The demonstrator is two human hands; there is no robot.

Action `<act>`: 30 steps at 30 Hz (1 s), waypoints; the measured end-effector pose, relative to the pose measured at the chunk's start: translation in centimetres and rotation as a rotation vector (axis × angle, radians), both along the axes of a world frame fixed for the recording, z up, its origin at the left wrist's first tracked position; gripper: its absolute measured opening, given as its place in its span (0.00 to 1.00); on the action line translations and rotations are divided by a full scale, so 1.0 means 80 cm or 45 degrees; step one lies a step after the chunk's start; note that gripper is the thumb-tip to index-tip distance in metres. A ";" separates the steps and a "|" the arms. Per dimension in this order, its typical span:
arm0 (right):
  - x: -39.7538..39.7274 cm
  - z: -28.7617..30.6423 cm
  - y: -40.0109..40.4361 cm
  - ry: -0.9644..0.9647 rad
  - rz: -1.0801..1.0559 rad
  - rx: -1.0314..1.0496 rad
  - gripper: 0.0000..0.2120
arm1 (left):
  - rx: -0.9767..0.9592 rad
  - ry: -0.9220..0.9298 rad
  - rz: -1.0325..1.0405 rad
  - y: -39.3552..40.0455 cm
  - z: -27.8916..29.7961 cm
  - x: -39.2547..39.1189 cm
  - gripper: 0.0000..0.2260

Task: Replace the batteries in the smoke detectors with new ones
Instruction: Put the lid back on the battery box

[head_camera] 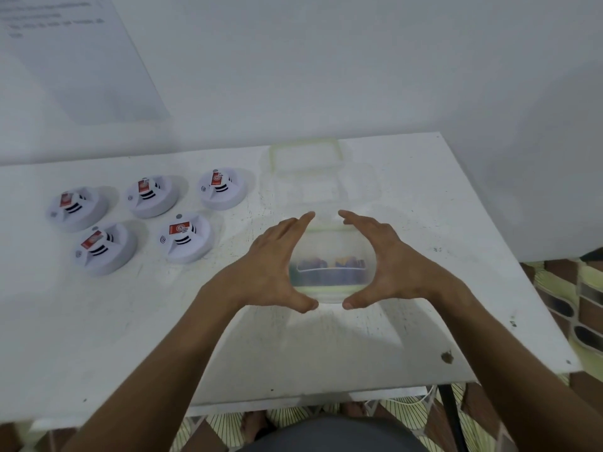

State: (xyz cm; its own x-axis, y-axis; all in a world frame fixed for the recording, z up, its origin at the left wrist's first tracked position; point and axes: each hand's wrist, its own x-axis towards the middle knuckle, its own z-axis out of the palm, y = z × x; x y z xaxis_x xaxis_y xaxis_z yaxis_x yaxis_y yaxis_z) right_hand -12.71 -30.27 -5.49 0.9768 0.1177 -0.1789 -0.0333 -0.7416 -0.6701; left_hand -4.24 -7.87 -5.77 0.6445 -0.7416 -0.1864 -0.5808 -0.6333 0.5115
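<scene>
Both hands, left (274,262) and right (391,259), cup a clear plastic box (329,272), fingers nearly straight against its sides; blurred dark batteries (329,265) lie inside. Five smoke detectors (184,238) sit left on the white table (130,321). Beyond lies a hazy lid (305,154).

Both forearms are bare and sleeveless; dark grey clothing (329,435) covers the lap.
</scene>
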 end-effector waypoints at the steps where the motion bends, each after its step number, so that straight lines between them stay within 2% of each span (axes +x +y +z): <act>1: 0.002 0.000 0.000 -0.008 -0.006 0.012 0.59 | 0.002 -0.016 -0.007 -0.001 0.000 0.001 0.57; 7: 0.015 -0.012 -0.003 -0.095 0.025 -0.062 0.57 | 0.080 -0.202 -0.067 -0.011 -0.004 0.010 0.56; 13: 0.021 -0.011 -0.005 -0.069 0.082 -0.151 0.60 | -0.001 -0.103 -0.008 -0.012 -0.005 0.010 0.56; 26: 0.020 -0.008 0.000 -0.072 0.092 -0.148 0.62 | 0.135 -0.286 -0.083 -0.015 -0.005 0.008 0.55; 30: 0.014 -0.016 -0.001 -0.150 0.012 -0.049 0.61 | 0.016 -0.225 -0.039 -0.014 -0.009 0.009 0.56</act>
State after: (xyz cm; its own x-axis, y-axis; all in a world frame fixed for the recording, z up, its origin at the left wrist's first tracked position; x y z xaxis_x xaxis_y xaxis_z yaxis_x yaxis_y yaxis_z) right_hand -11.63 -30.37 -6.73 0.9902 0.1223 -0.0675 0.0511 -0.7668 -0.6399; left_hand -3.52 -9.00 -6.47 0.6454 -0.7594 -0.0818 -0.6797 -0.6199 0.3920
